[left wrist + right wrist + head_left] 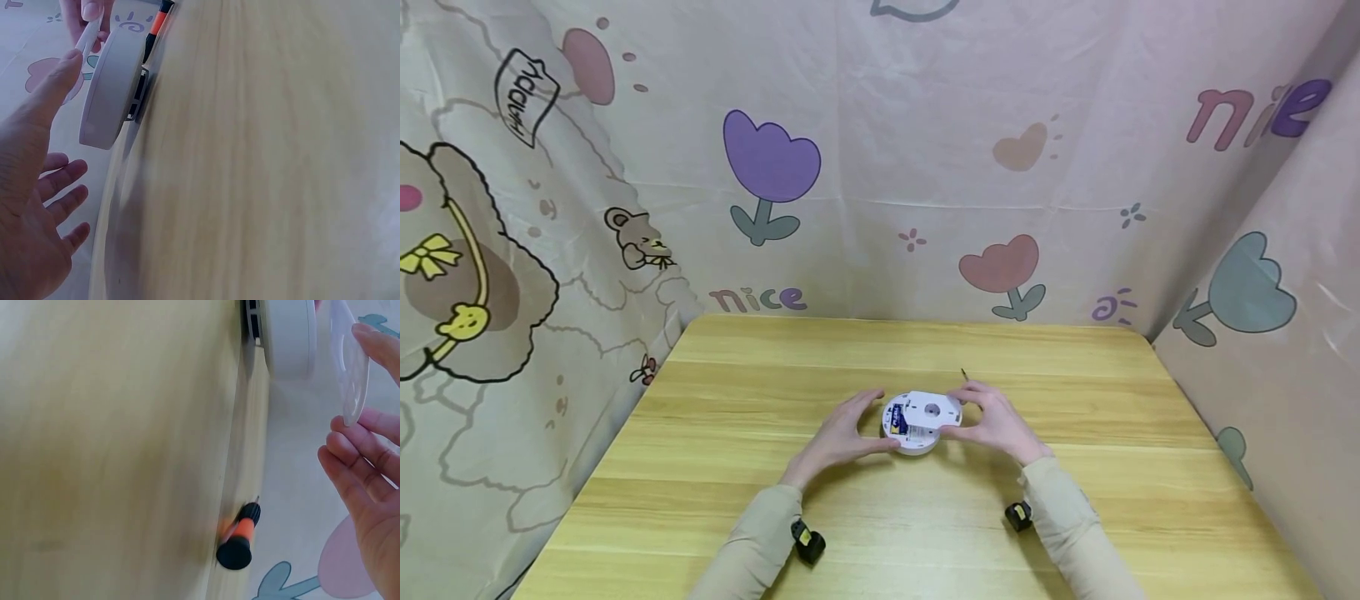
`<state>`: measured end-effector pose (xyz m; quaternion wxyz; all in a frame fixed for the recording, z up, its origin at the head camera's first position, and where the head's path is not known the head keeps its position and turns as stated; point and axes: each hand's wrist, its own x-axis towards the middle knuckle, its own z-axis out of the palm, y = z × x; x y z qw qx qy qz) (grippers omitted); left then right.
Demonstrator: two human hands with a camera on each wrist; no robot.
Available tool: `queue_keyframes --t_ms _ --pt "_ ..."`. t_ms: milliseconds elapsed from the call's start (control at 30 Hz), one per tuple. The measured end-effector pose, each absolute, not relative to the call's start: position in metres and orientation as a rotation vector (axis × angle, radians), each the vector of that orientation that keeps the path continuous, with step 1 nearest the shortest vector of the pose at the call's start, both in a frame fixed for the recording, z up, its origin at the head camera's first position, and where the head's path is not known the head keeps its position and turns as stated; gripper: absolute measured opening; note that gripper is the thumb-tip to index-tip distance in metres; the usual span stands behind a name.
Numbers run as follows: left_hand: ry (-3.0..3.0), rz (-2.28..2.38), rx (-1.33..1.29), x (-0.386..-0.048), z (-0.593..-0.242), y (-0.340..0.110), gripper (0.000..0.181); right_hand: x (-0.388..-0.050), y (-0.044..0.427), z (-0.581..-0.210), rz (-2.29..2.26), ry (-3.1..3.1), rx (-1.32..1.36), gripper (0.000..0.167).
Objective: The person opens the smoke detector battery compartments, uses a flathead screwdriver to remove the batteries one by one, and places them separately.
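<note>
A round white smoke detector (pixel 917 446) sits on the table, its vented side down and a blue-labelled battery (pixel 898 419) showing on top. My right hand (pixel 996 421) pinches a flat white mounting plate (pixel 931 410) by its edge, thumb on one side and fingers on the other. The plate (pixel 351 375) is tilted over the detector and stands apart from its body in the right wrist view. My left hand (pixel 842 433) is spread around the detector's left side. Its thumb (pixel 62 75) reaches the plate's edge, while the other fingers hang loose.
An orange and black screwdriver (pixel 240 534) lies on the wooden table (pixel 895 525) beyond my right hand; the head view shows only its tip. Patterned cloth (pixel 880 167) hangs behind the table and along both sides. Small black devices (pixel 808 543) are at both wrists.
</note>
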<state>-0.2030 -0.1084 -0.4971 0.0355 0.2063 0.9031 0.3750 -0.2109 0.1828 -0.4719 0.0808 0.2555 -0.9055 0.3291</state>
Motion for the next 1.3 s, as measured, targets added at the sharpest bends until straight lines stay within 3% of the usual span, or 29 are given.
queue_keyframes --t_ms 533,1300 --pt "2.777 1.151 0.642 -0.201 -0.498 -0.11 0.099 -0.218 0.217 -0.464 0.986 -2.675 0.698 0.051" --pt "2.775 1.157 0.614 -0.199 -0.497 -0.112 0.097 -0.23 0.27 -0.47 0.832 -2.741 0.288 0.057"
